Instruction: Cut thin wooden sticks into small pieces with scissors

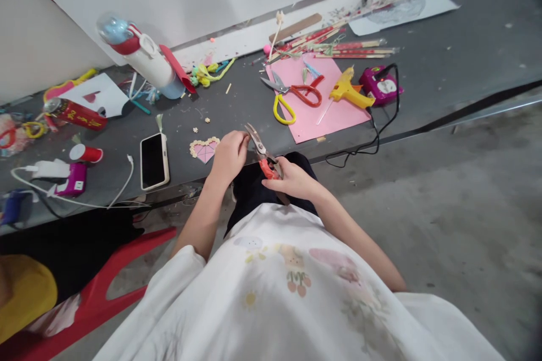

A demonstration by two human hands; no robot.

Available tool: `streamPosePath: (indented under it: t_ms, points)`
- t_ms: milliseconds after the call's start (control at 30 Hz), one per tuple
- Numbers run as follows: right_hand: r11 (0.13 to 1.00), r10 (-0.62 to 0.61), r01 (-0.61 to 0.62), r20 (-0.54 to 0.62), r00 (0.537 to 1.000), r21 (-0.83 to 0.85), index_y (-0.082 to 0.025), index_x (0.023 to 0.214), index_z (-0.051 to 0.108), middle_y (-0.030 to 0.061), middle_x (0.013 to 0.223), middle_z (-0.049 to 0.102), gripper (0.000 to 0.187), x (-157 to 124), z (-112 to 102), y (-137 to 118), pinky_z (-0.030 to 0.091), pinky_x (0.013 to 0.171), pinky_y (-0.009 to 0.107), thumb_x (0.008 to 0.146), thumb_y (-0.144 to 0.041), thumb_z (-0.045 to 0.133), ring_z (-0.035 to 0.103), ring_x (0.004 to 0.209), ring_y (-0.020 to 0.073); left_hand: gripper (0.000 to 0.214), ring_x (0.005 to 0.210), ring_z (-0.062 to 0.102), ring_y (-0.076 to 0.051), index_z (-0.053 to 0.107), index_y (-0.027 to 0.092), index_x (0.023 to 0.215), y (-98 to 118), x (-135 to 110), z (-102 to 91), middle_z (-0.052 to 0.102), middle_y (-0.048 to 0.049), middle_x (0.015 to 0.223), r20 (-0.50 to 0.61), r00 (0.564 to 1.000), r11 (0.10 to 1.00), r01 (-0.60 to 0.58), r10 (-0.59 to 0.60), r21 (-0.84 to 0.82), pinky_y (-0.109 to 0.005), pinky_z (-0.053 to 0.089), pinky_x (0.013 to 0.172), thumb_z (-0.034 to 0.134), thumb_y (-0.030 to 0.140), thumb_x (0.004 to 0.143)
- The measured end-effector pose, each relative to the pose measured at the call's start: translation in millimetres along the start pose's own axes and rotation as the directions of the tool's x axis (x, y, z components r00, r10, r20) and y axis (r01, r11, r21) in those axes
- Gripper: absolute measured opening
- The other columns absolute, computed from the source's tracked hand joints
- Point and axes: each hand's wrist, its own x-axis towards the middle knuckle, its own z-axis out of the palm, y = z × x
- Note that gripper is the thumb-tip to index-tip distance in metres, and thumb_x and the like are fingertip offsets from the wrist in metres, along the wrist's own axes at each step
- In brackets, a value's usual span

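My right hand (pixel 291 179) grips the red handles of a pair of pliers-like cutters (pixel 260 153), whose metal jaws stand apart and point up toward my left hand. My left hand (pixel 229 155) is closed in a pinch right at the jaws, holding something too small to make out. Both hands hover at the near edge of the dark grey table (pixel 444 67), over my lap. A pink heart with a beaded rim (pixel 204 149) lies on the table just left of my left hand.
A phone (pixel 154 160) lies left of the heart. On a pink sheet (pixel 313 101) sit red and yellow scissors (pixel 292 96) and a yellow glue gun (pixel 348 90) with its black cord. A white bottle (pixel 144 59), sticks (pixel 339 45), cans and chargers crowd the table. A red chair (pixel 110 287) stands lower left.
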Motion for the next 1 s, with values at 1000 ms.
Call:
streamPosePath:
  t_ms: [1000]
  points:
    - [0.713,-0.008,0.019,-0.019,1.000,0.700,-0.018,0.069,0.052,-0.0001,0.063,0.053,0.038,75.5,-0.1,-36.2,0.041,0.047,0.024,0.075,-0.053,0.067,0.051,0.055,0.0116,0.056,0.082,0.066,-0.014,0.037,0.021,0.125,19.7,-27.7,15.5,0.056,-0.0115,0.123,0.229,0.923,0.684,0.384,-0.310,-0.620,-0.035,0.055,0.080,0.054,0.055,0.084]
